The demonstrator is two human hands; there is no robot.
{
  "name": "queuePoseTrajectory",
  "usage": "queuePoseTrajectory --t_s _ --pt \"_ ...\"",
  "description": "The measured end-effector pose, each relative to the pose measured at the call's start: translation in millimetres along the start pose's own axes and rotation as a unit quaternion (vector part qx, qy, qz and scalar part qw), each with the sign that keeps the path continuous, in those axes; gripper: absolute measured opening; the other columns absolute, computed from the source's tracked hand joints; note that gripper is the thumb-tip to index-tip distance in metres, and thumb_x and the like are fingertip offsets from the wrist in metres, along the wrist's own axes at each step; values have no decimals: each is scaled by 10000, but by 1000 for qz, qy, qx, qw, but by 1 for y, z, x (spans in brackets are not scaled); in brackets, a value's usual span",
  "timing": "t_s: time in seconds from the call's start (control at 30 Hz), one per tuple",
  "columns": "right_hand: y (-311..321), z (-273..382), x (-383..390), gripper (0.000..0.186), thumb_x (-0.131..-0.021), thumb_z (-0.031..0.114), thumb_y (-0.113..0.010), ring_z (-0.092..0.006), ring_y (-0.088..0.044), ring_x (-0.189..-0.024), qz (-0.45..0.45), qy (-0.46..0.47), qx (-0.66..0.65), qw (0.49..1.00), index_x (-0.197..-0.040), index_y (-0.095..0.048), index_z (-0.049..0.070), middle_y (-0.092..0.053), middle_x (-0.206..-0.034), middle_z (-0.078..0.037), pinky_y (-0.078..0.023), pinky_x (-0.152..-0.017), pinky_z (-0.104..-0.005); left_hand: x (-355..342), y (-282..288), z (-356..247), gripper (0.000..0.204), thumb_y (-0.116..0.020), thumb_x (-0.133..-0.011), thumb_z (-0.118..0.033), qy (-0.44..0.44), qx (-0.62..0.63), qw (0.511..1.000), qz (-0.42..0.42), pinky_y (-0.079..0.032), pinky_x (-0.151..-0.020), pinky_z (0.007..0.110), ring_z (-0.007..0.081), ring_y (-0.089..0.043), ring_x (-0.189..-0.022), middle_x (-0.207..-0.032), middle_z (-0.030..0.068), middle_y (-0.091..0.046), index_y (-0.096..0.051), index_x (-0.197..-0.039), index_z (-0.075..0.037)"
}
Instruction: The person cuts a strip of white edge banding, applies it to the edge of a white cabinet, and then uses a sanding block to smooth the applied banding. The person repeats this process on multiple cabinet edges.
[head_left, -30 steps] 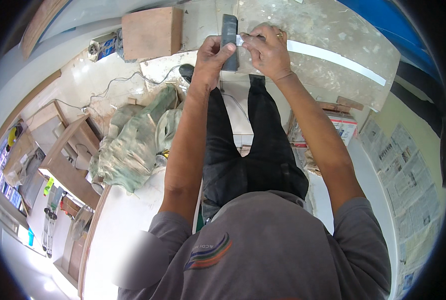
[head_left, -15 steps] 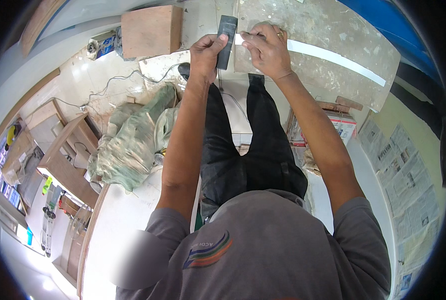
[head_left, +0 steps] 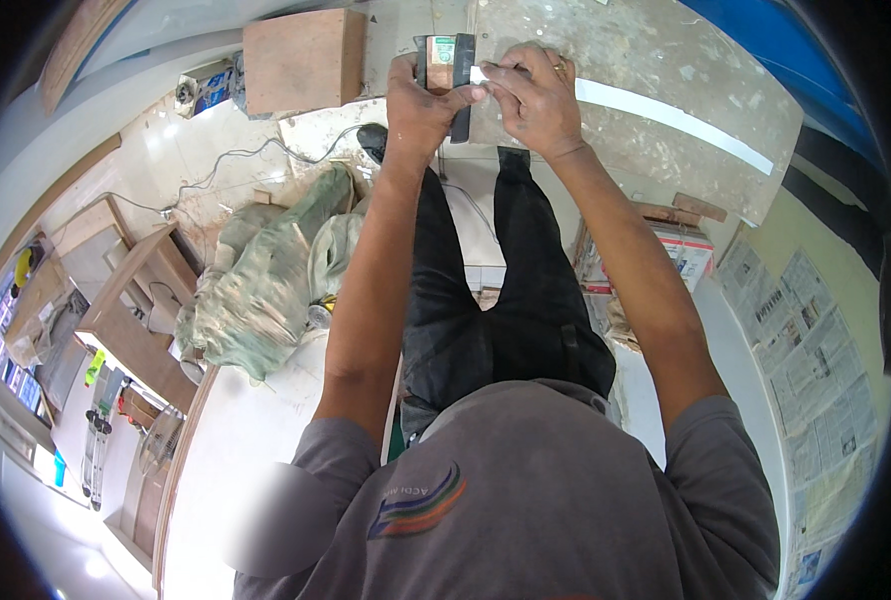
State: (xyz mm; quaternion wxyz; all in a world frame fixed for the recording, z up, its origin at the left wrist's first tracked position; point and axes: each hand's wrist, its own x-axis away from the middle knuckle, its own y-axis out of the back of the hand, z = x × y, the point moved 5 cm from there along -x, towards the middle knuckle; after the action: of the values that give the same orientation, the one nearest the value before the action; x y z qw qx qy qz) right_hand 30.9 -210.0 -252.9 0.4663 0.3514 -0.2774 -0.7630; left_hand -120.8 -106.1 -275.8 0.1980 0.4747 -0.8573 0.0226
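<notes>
My left hand [head_left: 424, 112] grips what looks like a sanding block [head_left: 440, 72], a wooden block with dark sheet along both sides and a green-and-white label on its bare wood face. The left thumb reaches right across the dark edge, close to the right fingertips. A long white strip [head_left: 666, 120] lies on the stained board, its left end at the block's right edge. My right hand [head_left: 543, 98] is closed in a pinch on the strip near that end; the fingers hide part of it.
The stained board [head_left: 626, 40] extends far right, beside a blue surface [head_left: 766, 40]. A wooden box [head_left: 302, 62] stands far left, next to a small blue-and-white package [head_left: 206, 90]. Crumpled green cloth [head_left: 266, 280] and a grey cable [head_left: 211, 180] lie left. Newspaper sheets [head_left: 816, 370] cover the right side.
My left hand has turned the block, so its wooden, labelled face shows instead of the dark one. The left thumb has moved right toward the strip's end. My right hand stays put.
</notes>
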Motion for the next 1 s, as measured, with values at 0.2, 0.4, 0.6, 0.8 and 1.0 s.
queuePoseTrajectory --t_s 0.2,0.4,0.6,0.8,1.0 --pt "-1 0 0 274 -779 106 -785 -207 -606 -1033 14 0 12 1000 -1022 -815 228 -619 -1073 36 -389 -969 -448 20 -6 -24 635 -934 -814 -206 -28 -140 989 -27 -567 -816 328 178 -695 -904 -987 120 -740 -566 -1237 91" --pt "0 3 -2 291 -794 112 -781 -224 -593 -1039 16 2 13 1000 -1059 -818 224 -616 -1026 24 -390 -966 -454 2 3 -4 603 -924 -817 -168 23 26 999 7 -567 -805 312 172 -690 -855 -945 100 -736 -573 -1243 76" --pt "-1 4 -2 332 -788 103 -777 -234 -582 -1012 32 -6 18 999 -1093 -814 228 -601 -944 17 -390 -963 -455 1 9 -2 581 -911 -807 -107 -28 -103 994 -36 -571 -770 289 136 -681 -847 -970 100 -739 -560 -1243 49" --pt "-2 5 -2 353 -774 80 -763 -236 -580 -995 19 10 24 999 -1091 -814 227 -590 -920 10 -402 -933 -459 6 4 -11 469 -861 -848 -74 -15 57 998 -10 -554 -732 273 112 -671 -815 -974 65 -742 -609 -1229 32" --pt "-3 4 0 361 -766 68 -758 -233 -585 -975 14 21 25 999 -1084 -824 224 -591 -922 6 -411 -914 -451 -4 4 -9 285 -813 -877 -41 56 92 994 23 -469 -620 239 61 -584 -699 -889 10 -721 -701 -1134 8"
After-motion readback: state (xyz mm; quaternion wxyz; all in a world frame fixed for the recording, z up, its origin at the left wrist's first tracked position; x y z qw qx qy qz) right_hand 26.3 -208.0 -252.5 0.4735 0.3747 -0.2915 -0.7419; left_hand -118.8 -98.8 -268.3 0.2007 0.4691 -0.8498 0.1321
